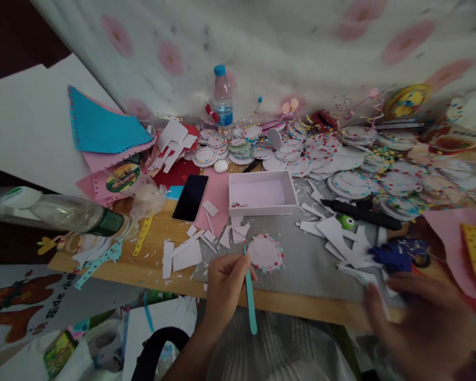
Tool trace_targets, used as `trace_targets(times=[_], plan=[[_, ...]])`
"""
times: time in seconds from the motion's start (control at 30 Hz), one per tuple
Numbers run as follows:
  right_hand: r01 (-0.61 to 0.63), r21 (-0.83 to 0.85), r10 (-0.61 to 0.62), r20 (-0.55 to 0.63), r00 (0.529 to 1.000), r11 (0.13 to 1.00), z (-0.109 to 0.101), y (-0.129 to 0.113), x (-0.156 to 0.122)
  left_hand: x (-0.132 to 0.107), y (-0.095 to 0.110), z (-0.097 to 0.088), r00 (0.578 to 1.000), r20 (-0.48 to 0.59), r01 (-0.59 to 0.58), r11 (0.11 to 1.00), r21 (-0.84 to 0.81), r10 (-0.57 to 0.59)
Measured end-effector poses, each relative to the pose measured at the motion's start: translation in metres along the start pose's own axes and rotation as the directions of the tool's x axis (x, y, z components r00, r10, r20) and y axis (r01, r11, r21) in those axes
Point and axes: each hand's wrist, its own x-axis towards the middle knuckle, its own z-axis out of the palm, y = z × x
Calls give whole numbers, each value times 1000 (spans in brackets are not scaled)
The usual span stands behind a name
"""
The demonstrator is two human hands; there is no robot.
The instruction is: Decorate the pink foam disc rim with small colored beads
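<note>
My left hand point(227, 283) is closed in a pinch around a slim teal stick point(250, 304), narrow at the top and rounded at its lower end. Just beyond these fingers, a round white paper disc point(265, 253) edged with red and blue bits lies on the grey mat point(301, 264). Farther back stands an open white box point(262, 193) with a few small coloured bits in its left corner. My right hand point(420, 317), blurred by motion, is over the front right edge beside white paper scraps point(353, 243). Its thumb and fingers are apart, and nothing shows between them.
Stacks of decorated discs point(351, 182) line the back. A phone point(191, 197) lies left of the box, and a water bottle point(222, 98) stands behind. At right are a black tool point(365, 212) and a dark blue object point(396, 254). A large bottle point(63, 211) leans in at left.
</note>
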Motion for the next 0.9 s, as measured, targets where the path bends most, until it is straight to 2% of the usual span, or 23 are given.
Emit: trace_targets(times=[0.03, 0.07, 0.1, 0.13, 0.17, 0.2, 0.3, 0.37, 0.53, 0.6, 0.63, 0.67, 0.73, 0.77, 0.8, 0.83, 0.9], plan=[[149, 40, -149, -2, 989, 988, 16, -17, -1, 1, 2, 4, 1000, 3, 10, 1000, 12, -10], [266, 130, -274, 49, 961, 955, 32, -33, -1, 3, 5, 8, 1000, 8, 13, 999, 32, -13], [383, 210, -416, 150, 897, 900, 48, -48, 0, 4, 7, 11, 1000, 8, 6, 998, 59, -7], [477, 244, -529, 242, 814, 845, 62, -60, 2, 4, 10, 14, 1000, 3, -11, 996, 91, 11], [569, 255, -622, 248, 743, 782, 75, -69, 5, 4, 11, 17, 999, -6, -35, 991, 126, 36], [643, 258, -692, 202, 693, 721, 84, -76, 9, 4, 13, 19, 998, -18, -59, 986, 158, 62], [759, 197, -784, 122, 609, 621, 99, -84, 27, 3, 14, 21, 992, -51, -101, 970, 220, 115], [795, 166, -812, 138, 567, 583, 102, -84, 39, 3, 14, 21, 988, -76, -116, 964, 241, 138], [831, 123, -838, 149, 524, 542, 106, -75, 56, 10, 14, 24, 974, -121, -143, 939, 313, 189], [812, 168, -829, 146, 540, 558, 109, -68, 58, 12, 15, 27, 974, -110, -152, 926, 345, 200], [758, 247, -797, 147, 586, 603, 112, -63, 58, 12, 15, 28, 974, -103, -155, 921, 358, 204], [665, 350, -739, 147, 657, 660, 114, -59, 57, 12, 14, 29, 973, -101, -155, 915, 371, 206], [401, 545, -557, 150, 817, 736, 118, -51, 56, 12, 11, 27, 972, -120, -142, 908, 395, 204], [276, 606, -451, 154, 879, 746, 119, -49, 55, 13, 8, 24, 970, -139, -127, 907, 402, 197], [183, 636, -356, 154, 922, 750, 119, -47, 55, 14, 5, 22, 969, -160, -108, 908, 404, 187], [113, 647, -277, 158, 948, 754, 119, -47, 55, 15, 2, 19, 969, -175, -89, 911, 402, 172], [-33, 672, -154, 217, 964, 739, 118, -48, 56, 17, -5, 13, 973, -185, -55, 922, 383, 135]])
